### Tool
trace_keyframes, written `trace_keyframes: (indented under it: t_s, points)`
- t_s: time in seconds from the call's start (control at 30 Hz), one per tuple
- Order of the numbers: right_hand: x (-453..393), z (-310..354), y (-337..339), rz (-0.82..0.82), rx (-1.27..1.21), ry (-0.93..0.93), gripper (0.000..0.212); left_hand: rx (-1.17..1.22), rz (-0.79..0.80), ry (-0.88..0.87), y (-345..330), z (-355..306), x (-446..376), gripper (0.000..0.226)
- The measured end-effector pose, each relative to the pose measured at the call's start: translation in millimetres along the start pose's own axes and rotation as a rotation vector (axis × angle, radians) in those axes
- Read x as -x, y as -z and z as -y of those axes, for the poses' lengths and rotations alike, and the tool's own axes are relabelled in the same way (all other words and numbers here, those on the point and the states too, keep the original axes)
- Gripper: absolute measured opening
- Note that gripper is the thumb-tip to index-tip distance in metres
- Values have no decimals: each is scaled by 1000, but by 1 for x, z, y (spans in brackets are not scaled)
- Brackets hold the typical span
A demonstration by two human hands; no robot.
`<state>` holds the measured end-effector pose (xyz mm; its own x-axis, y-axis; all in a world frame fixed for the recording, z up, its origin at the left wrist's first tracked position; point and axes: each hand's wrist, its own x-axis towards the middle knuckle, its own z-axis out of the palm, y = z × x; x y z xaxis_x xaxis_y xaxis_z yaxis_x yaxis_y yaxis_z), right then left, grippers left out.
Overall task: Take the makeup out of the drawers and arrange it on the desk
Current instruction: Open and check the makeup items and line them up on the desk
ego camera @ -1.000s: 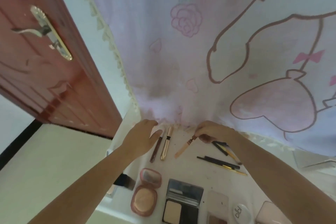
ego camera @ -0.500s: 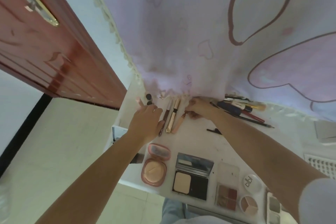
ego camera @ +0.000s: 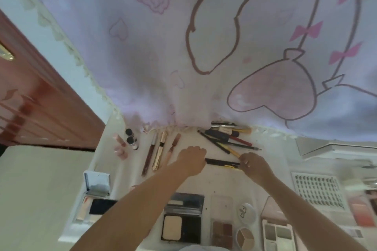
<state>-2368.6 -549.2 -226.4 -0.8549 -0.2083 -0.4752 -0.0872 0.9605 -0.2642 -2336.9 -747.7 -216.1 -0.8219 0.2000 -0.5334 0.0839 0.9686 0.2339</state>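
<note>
On the white desk (ego camera: 189,185) my left hand (ego camera: 191,160) and my right hand (ego camera: 255,166) each grip one end of a thin black pencil (ego camera: 221,162) lying crosswise; a second gold-tipped pencil (ego camera: 231,166) lies against it. Left of my left hand three slim lip tubes (ego camera: 160,152) lie side by side, pointing at the curtain. A loose heap of pencils and pens (ego camera: 226,135) lies behind my hands at the curtain's hem. Small bottles (ego camera: 130,140) and pink tubes (ego camera: 120,144) lie at the far left.
A pink printed curtain (ego camera: 204,47) hangs behind the desk. Near me lie open compacts and palettes: a black powder compact (ego camera: 182,220), a brown eyeshadow palette (ego camera: 221,230), a white round pot (ego camera: 245,212), a grey palette (ego camera: 278,234). An open drawer (ego camera: 95,199) sits left, a red door (ego camera: 40,104) beyond.
Both hands left the lip tubes by the curtain and moved right and nearer, onto the black pencil. The pink tube my right hand held now lies beside the other two.
</note>
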Motion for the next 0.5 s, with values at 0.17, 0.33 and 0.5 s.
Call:
trace_keyframes:
  t_s: [0.17, 0.33, 0.5]
  points:
    - [-5, -2, -15, 21, 80, -26, 32, -94, 43, 1, -8, -22, -25, 29]
    - [-14, -6, -23, -32, 130, -7, 30, -138, 26, 1, -12, -23, -40, 29]
    - [-18, -12, -21, -128, 195, 153, 24, -135, 26, -33, -14, -16, -48, 27]
